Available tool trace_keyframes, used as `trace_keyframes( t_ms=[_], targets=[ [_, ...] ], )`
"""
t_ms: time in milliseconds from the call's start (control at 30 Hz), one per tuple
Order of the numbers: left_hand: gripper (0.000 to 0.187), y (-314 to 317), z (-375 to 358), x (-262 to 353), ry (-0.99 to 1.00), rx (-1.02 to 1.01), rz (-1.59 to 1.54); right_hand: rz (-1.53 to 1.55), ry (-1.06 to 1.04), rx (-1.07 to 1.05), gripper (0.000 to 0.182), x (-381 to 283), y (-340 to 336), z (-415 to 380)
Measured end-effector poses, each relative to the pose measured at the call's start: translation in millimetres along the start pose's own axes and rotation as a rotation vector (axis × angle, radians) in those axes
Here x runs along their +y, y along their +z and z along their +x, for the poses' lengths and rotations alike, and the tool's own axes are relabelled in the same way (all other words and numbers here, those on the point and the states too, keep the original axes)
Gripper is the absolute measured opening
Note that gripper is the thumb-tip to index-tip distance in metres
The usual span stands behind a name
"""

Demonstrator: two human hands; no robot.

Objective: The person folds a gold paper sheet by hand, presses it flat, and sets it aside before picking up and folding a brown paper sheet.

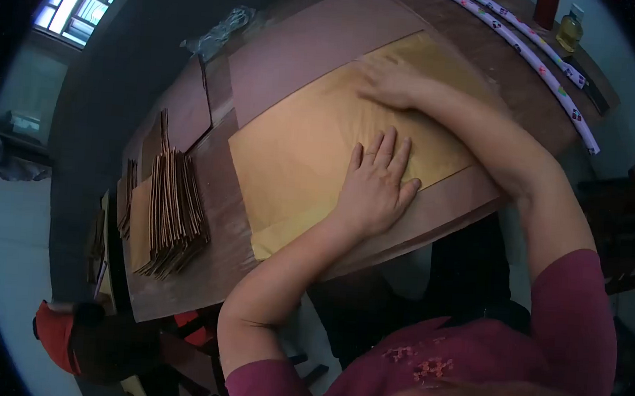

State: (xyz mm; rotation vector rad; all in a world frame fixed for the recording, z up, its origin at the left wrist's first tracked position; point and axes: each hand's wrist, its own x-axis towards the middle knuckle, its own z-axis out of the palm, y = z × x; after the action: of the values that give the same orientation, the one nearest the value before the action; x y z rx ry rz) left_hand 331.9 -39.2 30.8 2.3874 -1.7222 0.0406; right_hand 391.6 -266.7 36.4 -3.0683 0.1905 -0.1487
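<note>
A large sheet of yellow-brown paper (pixel 299 145) lies flat on a brown board (pixel 298 49) on the wooden table (pixel 210 264). My left hand (pixel 373 187) rests palm down on the sheet's near part, fingers spread. My right hand (pixel 392 82) presses flat on the sheet's far part, fingers pointing left. Neither hand holds anything.
A stack of folded brown paper pieces (pixel 173 214) stands at the table's left end, with more beside it (pixel 126 196). A crumpled plastic bag (pixel 218 36) lies at the far edge. A patterned hoop (pixel 541 59) and a bottle (pixel 569 32) are at the upper right.
</note>
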Motion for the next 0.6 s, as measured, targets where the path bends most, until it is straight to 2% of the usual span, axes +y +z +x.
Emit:
trace_keyframes(
  t_ms=[100,133,233,267,300,367,400,467,533,600],
  targets=[
    [0.070,3,2,0,0.040,0.021,-0.036,-0.074,0.341,0.017,0.079,82,-7,6],
    [0.070,5,2,0,0.018,0.015,-0.033,-0.091,0.396,0.045,0.079,105,0,5],
    [0.071,-1,1,0,0.037,0.003,-0.042,-0.097,0.466,0.058,0.078,105,-6,-4],
    [0.070,-4,4,-6,0.038,-0.066,-0.160,-0.109,0.488,0.048,0.076,102,-6,-6],
    [0.070,-11,9,-11,0.040,-0.135,-0.280,-0.098,0.487,0.044,0.076,105,4,-2],
    [0.067,-33,29,-25,-0.022,-0.210,-0.560,-0.174,0.474,0.289,0.073,120,19,-3],
    [0.058,-32,41,-38,0.095,-0.036,-0.475,-0.206,0.479,0.370,0.072,126,24,-8],
    [0.045,-24,62,-54,0.029,0.185,-0.302,-0.254,0.261,0.494,0.055,122,16,-15],
    [0.035,-16,87,-75,0.007,0.290,-0.190,-0.275,0.149,0.552,0.046,115,9,-19],
    [0.032,-6,108,-92,0.004,0.306,-0.187,-0.053,0.057,0.356,0.038,109,-1,-25]
  ],
)
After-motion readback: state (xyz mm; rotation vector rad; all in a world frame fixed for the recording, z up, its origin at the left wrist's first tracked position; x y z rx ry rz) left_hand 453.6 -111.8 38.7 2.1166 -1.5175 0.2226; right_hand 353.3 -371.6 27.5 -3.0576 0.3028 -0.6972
